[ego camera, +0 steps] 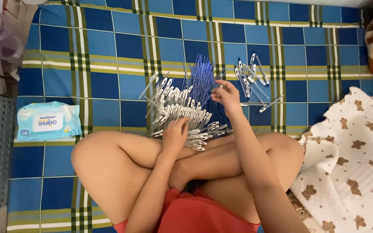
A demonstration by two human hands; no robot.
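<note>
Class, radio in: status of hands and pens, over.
Left hand on clear pen barrels. Right hand picking blue refills. Finished pens lie right. Nothing blocking.

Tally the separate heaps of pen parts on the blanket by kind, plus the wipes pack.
Heap of clear pen barrels: 1
Bundle of blue refills: 1
Group of assembled pens: 1
Wipes pack: 1
Total: 4
</note>
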